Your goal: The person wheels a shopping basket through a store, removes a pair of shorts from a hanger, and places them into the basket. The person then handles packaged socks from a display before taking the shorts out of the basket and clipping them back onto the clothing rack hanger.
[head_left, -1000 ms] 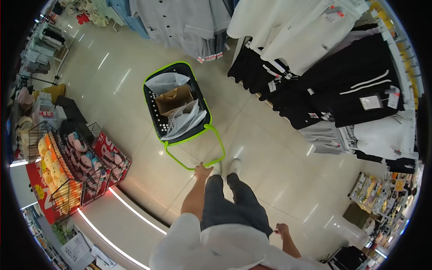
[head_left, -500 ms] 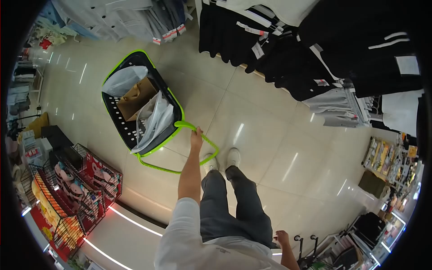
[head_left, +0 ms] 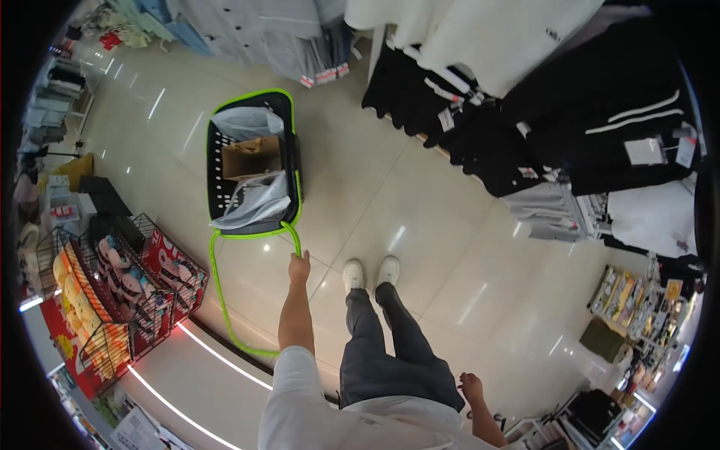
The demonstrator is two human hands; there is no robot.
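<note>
My left hand point(head_left: 299, 268) is closed around the long green handle point(head_left: 218, 296) of a black shopping basket point(head_left: 217, 169) with a green rim. The basket stands on the floor ahead and to the left of my feet, its handle loop reaching back towards me. Inside it sit a brown paper bag point(head_left: 251, 159), a whitish plastic bag point(head_left: 247, 121) at the far end and another clear-white bag point(head_left: 259, 202) at the near end. Low at my right side hangs my right hand point(head_left: 470, 387), holding nothing, its fingers loosely bent and apart.
Racks of black garments point(head_left: 480, 139) and white tops point(head_left: 480, 45) line the right front. Grey shirts point(head_left: 247, 30) hang at the top. Wire bins point(head_left: 150, 322) with plush-looking goods stand left, beside a white lit platform point(head_left: 210, 390). Glossy tiles point(head_left: 360, 180) cover the floor.
The basket has swung to a straighter angle and shifted right in view. My left hand, still on the handle, has moved left and down. My feet now stand more side by side.
</note>
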